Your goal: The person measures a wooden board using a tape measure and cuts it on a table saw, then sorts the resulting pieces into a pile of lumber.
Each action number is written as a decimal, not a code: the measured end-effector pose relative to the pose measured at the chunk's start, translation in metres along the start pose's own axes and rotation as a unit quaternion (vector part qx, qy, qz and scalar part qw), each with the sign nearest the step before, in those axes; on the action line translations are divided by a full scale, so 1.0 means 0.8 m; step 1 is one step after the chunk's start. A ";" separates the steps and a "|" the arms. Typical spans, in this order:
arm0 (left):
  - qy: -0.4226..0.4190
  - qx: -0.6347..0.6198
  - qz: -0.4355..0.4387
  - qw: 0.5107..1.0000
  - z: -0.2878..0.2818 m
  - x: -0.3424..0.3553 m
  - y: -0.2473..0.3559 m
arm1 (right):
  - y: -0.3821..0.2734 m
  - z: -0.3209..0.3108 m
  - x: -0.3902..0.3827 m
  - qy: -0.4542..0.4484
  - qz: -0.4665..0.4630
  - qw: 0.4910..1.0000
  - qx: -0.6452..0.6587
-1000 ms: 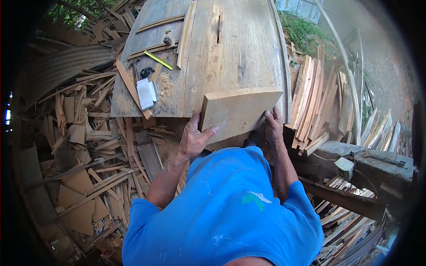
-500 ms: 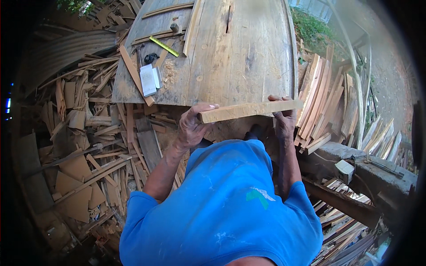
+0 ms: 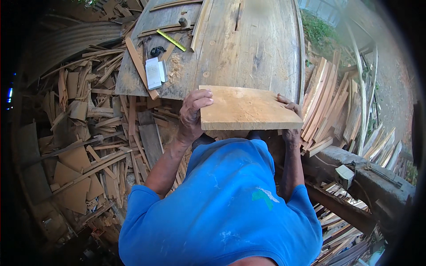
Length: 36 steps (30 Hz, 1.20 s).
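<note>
A thick wooden board [image 3: 248, 106] is held up in front of me, its broad face tilted into view and its near edge toward me. My left hand [image 3: 193, 111] is closed around the board's left end, fingers over the top face. At the opposite end my right hand [image 3: 290, 116] grips it, with fingertips on the upper face and the rest partly hidden behind the wood. Just beyond the board lies the near edge of a large wooden worktable [image 3: 248, 57].
On the table's left part are a yellow ruler [image 3: 171, 40], a white box [image 3: 154, 73], a dark bundle [image 3: 157, 51] and wood strips [image 3: 140, 66]. Scrap wood [image 3: 88, 164] piles up at left. Planks [image 3: 324, 102] stack at right, near a concrete beam [image 3: 368, 168].
The board has been turned in my hands: earlier mostly its narrow edge showed, now the broad face does. Both hands keep hold of its ends.
</note>
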State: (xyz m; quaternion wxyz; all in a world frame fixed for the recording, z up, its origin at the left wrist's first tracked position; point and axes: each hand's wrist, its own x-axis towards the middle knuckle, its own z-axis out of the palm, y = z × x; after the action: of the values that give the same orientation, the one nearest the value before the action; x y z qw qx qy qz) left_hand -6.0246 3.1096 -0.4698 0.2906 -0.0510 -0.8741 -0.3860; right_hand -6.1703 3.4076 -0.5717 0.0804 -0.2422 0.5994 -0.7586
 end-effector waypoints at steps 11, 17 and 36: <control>-0.003 0.013 0.030 0.999 -0.003 -0.005 -0.001 | -0.023 0.019 -0.002 -0.008 0.024 0.999 0.032; 0.022 -0.003 0.022 1.000 -0.006 -0.017 -0.013 | -0.043 0.025 0.008 -0.045 -0.068 0.994 -0.069; 0.034 -0.695 -0.400 0.597 -0.040 -0.042 -0.025 | -0.072 0.039 -0.013 -0.045 0.017 0.998 -0.046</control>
State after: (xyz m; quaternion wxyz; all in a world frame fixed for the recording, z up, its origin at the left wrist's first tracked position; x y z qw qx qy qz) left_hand -5.9881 3.0778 -0.4842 0.0134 0.1304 -0.2640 -0.9556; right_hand -6.1372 3.4006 -0.5149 0.1089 -0.2694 0.6334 -0.7172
